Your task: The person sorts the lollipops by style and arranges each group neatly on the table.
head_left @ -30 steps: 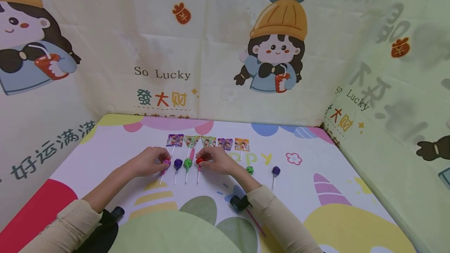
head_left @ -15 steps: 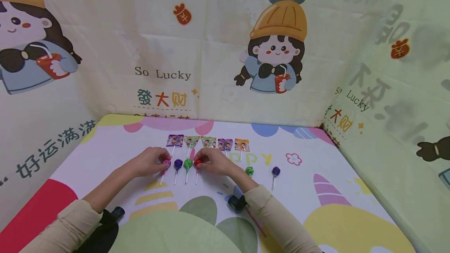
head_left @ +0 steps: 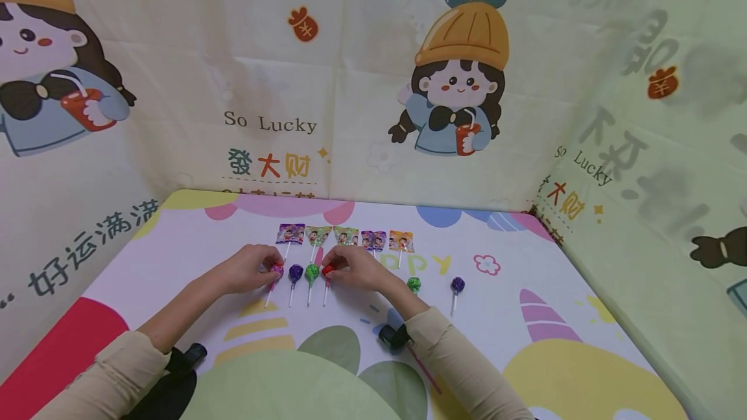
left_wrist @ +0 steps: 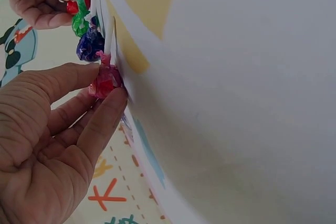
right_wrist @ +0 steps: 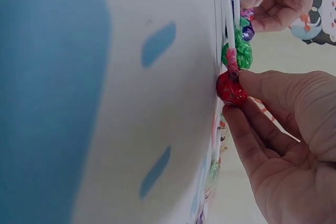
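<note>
In the head view my left hand (head_left: 248,269) pinches the wrapped head of a pink lollipop (left_wrist: 105,81) between thumb and fingers. My right hand (head_left: 356,269) does the same with a red lollipop (right_wrist: 231,90), thumb on one side and fingers on the other. Between the two hands lie a purple lollipop (head_left: 296,272) and a green lollipop (head_left: 312,272). All their white sticks point toward me, roughly side by side on the table. The red head sits close beside the green one, partly covered by my right fingers.
Behind runs a row of several flat-packed lollipops, from a purple packet (head_left: 290,233) to an orange packet (head_left: 401,240). Right of my right hand lie another green lollipop (head_left: 414,284) and a dark purple lollipop (head_left: 458,284). A patterned cloth wall (head_left: 362,96) rises behind the printed table (head_left: 233,329).
My right hand has shifted slightly left with the red lollipop, bringing it closer to the green one. My left hand has stayed in place on the pink lollipop.
</note>
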`<state>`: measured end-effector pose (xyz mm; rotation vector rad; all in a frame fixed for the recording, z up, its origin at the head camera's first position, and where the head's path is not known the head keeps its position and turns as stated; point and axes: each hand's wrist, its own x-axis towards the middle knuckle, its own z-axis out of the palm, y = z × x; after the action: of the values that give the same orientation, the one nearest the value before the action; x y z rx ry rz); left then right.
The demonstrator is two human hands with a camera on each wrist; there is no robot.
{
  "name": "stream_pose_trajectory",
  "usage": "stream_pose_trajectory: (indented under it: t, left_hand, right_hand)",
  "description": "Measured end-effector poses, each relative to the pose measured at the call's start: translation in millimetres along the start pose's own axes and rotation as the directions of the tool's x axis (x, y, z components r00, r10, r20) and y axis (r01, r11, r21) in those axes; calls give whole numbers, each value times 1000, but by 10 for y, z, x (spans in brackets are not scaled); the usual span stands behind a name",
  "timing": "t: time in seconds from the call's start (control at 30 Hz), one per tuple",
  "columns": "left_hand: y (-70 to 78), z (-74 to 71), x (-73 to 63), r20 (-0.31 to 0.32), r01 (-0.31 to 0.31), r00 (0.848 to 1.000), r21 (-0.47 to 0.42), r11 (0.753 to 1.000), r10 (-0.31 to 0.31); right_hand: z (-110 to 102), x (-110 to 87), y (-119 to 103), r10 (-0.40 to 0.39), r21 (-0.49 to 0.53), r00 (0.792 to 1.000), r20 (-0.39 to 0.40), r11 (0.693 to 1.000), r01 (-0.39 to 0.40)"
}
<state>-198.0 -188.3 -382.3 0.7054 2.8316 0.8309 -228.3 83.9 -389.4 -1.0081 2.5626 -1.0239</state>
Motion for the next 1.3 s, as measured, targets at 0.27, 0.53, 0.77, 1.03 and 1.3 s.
stream_pose_trajectory:
  t: [0.27,0.53,0.77,1.03,1.3]
  left_hand:
    - [-1,-4,1,13,26,1000,-4,1000,-26]
    - [10,7,0,5,22,1000,-3,1000,-22]
    - [16,9,-2,7,36,999,-6,999,-36]
    - [8,10,-9,8,41,999,-4,999,-41]
    - [-5,19,3,10,39,999,-9,999,-39]
  right_hand:
    - [-80,-57,-19,-35,-4,999,-20,999,35]
    - [-184,-226,-20,-52,-15,997,-64,999,52]
    - [-239,-418,32,-58,-6,993,-107,998,58]
    - [-321,-613,131,-44,24,989,-142,999,48]
    - [-460,-794,240,-29,27,984,-177,999,34]
